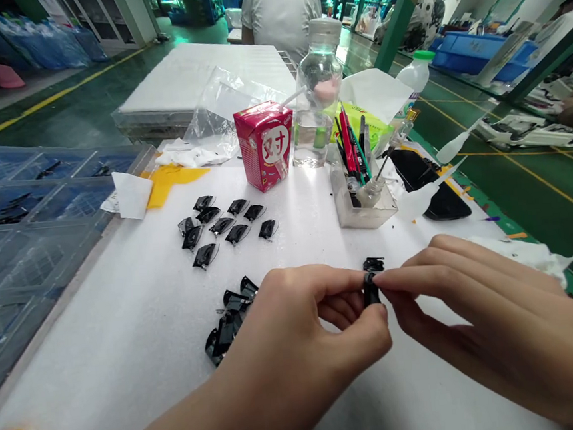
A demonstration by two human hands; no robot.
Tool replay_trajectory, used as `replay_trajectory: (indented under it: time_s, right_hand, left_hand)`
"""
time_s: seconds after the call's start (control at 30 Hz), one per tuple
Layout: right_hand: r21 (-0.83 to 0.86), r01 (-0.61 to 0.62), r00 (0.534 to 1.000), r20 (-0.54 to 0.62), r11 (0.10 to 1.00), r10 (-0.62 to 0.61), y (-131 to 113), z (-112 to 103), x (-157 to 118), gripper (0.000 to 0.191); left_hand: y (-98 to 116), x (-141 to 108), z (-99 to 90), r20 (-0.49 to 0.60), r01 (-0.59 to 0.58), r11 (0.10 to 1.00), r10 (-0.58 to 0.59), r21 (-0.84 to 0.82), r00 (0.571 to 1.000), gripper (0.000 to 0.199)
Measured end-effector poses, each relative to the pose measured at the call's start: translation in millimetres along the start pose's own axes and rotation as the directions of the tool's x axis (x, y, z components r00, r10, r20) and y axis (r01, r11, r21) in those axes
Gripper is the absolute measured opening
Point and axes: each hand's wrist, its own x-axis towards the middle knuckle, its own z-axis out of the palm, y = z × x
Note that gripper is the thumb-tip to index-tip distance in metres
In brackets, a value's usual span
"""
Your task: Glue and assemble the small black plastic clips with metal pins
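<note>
Between the thumb and forefinger of my left hand [320,312] is a small black plastic part [370,289], held upright. My right hand [480,312] meets it from the other side, its fingertips pinched against the part's upper end. Just beyond the fingertips lie more small black pieces [374,263] on the white work surface [141,335]. To the left, partly hidden by my left hand, is a heap of glossy black parts [226,327]. Farther back, several black parts with clear curved edges [222,226] are spread out in loose rows.
A red drink carton [265,146] with a straw and a clear bottle [319,98] stand at the back. Right of them is a clear box of pens and tools [364,211], beside a black phone-like slab [445,198]. Compartment trays [44,256] line the left. A person [281,11] sits beyond.
</note>
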Motion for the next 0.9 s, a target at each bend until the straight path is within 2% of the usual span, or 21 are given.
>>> replay_trajectory:
  time_s: [0.33,0.5,0.73,0.9]
  right_hand:
    - [0.013,-0.006,1.000,-0.005,1.000,0.006,-2.7,4.3,3.0,0.013]
    - [0.038,-0.096,0.995,0.016,0.995,0.095,-1.4,7.1,2.6,0.017]
    - [-0.014,-0.010,1.000,0.018,1.000,0.010,0.7,8.8,-2.1,0.021]
    - [0.012,0.008,1.000,0.017,1.000,-0.008,3.1,9.2,0.8,0.012]
  left_hand:
    - [-4.4,0.9,2.2,-0.060,-0.097,0.978,0.109,0.183,0.992,0.016]
    - [-3.9,-1.1,2.0,-0.084,-0.130,0.966,0.152,0.223,0.985,0.017]
    - [-4.7,2.6,2.4,-0.123,-0.154,0.951,0.192,0.267,0.974,0.019]
    - [-6.6,1.5,4.5,-0.117,-0.122,0.959,0.157,0.257,0.981,0.015]
